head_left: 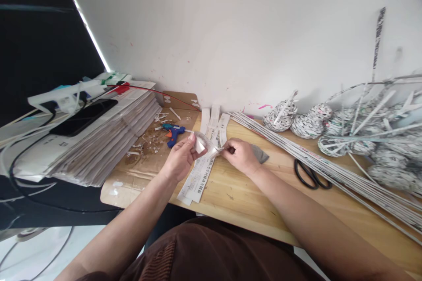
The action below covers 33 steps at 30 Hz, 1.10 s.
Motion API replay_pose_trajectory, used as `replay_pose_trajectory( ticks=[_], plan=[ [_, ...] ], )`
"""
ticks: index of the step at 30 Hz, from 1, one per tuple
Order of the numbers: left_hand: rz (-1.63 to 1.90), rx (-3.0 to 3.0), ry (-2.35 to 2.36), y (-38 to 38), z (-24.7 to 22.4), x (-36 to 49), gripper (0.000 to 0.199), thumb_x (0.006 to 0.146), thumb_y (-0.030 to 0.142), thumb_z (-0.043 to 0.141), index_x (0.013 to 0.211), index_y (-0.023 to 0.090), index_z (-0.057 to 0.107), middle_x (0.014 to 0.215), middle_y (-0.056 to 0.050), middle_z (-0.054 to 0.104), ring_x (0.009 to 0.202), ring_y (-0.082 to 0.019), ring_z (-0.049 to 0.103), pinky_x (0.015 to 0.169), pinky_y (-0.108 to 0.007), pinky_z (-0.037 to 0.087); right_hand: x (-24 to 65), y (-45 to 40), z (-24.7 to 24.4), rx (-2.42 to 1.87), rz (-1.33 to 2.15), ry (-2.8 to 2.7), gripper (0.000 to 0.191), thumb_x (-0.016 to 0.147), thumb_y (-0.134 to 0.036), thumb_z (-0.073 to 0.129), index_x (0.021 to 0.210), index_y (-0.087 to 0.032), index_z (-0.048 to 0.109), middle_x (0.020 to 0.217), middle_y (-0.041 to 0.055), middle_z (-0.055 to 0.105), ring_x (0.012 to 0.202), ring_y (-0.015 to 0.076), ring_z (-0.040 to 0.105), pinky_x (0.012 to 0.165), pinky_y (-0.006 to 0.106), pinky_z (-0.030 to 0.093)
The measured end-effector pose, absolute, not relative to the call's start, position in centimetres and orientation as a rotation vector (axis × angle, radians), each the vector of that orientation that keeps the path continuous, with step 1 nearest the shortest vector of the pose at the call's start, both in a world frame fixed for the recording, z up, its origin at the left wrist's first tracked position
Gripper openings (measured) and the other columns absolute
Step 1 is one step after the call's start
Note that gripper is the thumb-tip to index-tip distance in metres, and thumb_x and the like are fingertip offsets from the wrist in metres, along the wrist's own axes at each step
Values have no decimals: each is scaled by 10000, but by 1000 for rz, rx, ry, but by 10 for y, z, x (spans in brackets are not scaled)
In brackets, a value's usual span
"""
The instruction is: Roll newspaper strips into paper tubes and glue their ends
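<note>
A pale, curved newspaper strip (213, 151) spans the gap between my two hands, above the wooden table. My left hand (183, 156) pinches its left part, with the thumb on top of a white fold. At the other end, the fingertips of my right hand (239, 154) are closed on the strip. Beneath lie flat printed newspaper strips (201, 180), partly covered by my hands. A blue glue gun (176, 135) rests on the stained cardboard just left of my left hand. Behind my right wrist, a grey piece (261, 153) is partly hidden; its kind is unclear.
Long rolled paper sticks (290, 149) cross the table on the right, near black-handled scissors (311, 175). Woven paper shapes (308, 125) line the wall. On the left stands a tall paper stack (132, 134) bearing a phone (85, 117), a power strip (66, 95) and cables.
</note>
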<state>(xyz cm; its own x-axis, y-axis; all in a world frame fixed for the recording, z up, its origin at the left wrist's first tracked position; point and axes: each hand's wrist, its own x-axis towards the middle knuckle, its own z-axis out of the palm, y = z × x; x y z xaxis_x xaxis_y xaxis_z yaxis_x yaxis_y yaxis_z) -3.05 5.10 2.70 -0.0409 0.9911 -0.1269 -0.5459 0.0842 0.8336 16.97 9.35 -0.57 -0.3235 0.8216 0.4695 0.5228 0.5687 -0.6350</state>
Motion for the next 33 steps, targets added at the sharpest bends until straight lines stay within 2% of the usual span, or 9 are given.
replay_pose_trajectory(
  ticks=[3, 9, 14, 17, 21, 23, 26, 29, 33],
  plan=[
    [1373, 703, 899, 48, 25, -31, 247, 738, 266, 776, 907, 116, 675, 801, -39, 713, 680, -131, 687, 687, -270, 606, 172, 94, -7, -1089, 541, -2024, 156, 740, -200, 720, 637, -184, 604, 635, -13, 617, 590, 120, 542, 586, 233, 380],
    [1320, 688, 969, 45, 31, -29, 238, 826, 352, 679, 904, 133, 627, 830, -66, 719, 655, -166, 706, 566, -275, 606, 175, 96, -7, -1036, 556, -2066, 308, 898, -324, 566, 621, -190, 586, 611, -8, 588, 589, 129, 526, 591, 247, 364],
    [1332, 694, 1021, 43, 35, -28, 261, 860, 402, 625, 937, 156, 585, 855, -73, 721, 665, -203, 724, 544, -318, 609, 173, 93, -2, -993, 567, -2062, 371, 929, -383, 517, 616, -196, 587, 640, 5, 601, 617, 137, 534, 619, 256, 384],
    [1328, 719, 1033, 43, 35, -27, 274, 865, 414, 613, 944, 153, 578, 863, -78, 717, 627, -189, 717, 529, -293, 597, 173, 92, -1, -1003, 568, -2033, 362, 929, -367, 512, 619, -197, 588, 646, 8, 602, 619, 139, 529, 620, 256, 383],
    [1310, 832, 1056, 37, 35, -31, 343, 850, 476, 606, 1006, 172, 582, 898, -73, 707, 472, -125, 636, 396, -219, 504, 174, 95, -2, -1005, 681, -1915, 259, 899, -312, 521, 706, -199, 652, 676, 0, 625, 647, 147, 548, 640, 257, 389],
    [1202, 941, 1070, 28, 38, -36, 441, 853, 545, 561, 1106, 185, 590, 836, -69, 700, 434, -128, 603, 363, -221, 461, 175, 100, -4, -998, 859, -1716, 210, 863, -307, 543, 729, -197, 662, 677, -8, 622, 652, 148, 546, 634, 255, 392],
    [945, 1091, 1163, 6, 47, -53, 587, 848, 631, 491, 1210, 179, 591, 612, -33, 630, 400, -156, 575, 344, -224, 411, 176, 108, -8, -990, 1106, -1370, 189, 803, -364, 600, 751, -190, 651, 668, -15, 619, 618, 144, 541, 592, 254, 403],
    [604, 1225, 1220, -21, 61, -76, 565, 855, 647, 455, 1094, 177, 656, 760, -75, 682, 415, -116, 544, 370, -205, 384, 177, 115, -9, -1011, 1195, -1203, 245, 784, -429, 604, 797, -188, 646, 601, -21, 604, 521, 140, 529, 512, 259, 403],
    [213, 1198, 1259, -55, 67, -113, 556, 855, 665, 424, 1064, 207, 662, 722, -57, 680, 379, -82, 449, 361, -182, 304, 180, 119, -5, -1012, 1282, -1047, 262, 731, -441, 641, 797, -187, 651, 570, -11, 612, 494, 164, 559, 477, 282, 424]
  ],
)
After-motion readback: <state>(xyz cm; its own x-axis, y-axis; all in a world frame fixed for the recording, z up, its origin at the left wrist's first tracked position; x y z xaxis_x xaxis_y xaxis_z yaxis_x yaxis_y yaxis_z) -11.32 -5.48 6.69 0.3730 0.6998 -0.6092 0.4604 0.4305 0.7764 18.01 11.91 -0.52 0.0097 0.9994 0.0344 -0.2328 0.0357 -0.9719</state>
